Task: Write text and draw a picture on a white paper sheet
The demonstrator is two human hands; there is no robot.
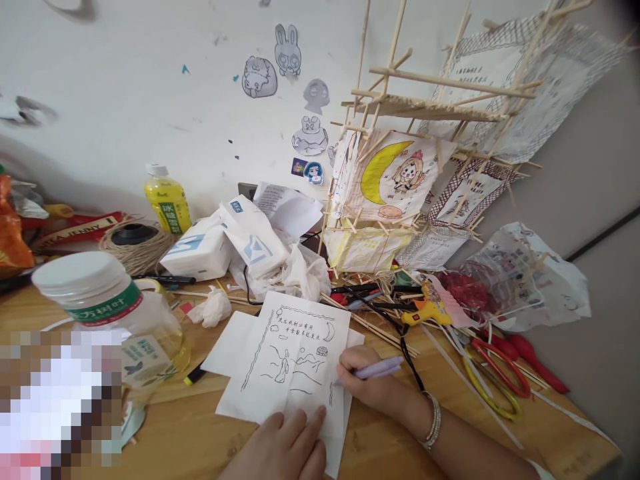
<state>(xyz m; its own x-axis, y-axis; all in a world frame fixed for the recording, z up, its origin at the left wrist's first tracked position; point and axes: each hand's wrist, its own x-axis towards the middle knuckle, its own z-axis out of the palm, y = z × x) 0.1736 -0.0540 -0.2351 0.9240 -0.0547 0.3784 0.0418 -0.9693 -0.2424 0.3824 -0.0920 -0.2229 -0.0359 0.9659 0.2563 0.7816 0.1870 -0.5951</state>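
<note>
A sheet of white paper (270, 400) lies on the wooden table, bearing black line drawings, a wavy border and two lines of handwritten characters. My left hand (283, 447) rests flat on its lower part with the fingers stretched out. Gripped in my right hand (367, 383) is a light purple pen (383, 367), held at the right edge of the drawing beside a short wavy line. The pen's tip is hidden behind my fingers. Further white sheets (231, 350) lie underneath the drawn one.
A frame of wooden sticks (450, 83) hung with drawn panels stands at the back right. Scissors (500, 367) and a yellow glue gun (427, 310) lie to the right. Tissue packs (197, 250), a yellow drink bottle (167, 200), twine (135, 243) and a clear jar (155, 320) are leftward.
</note>
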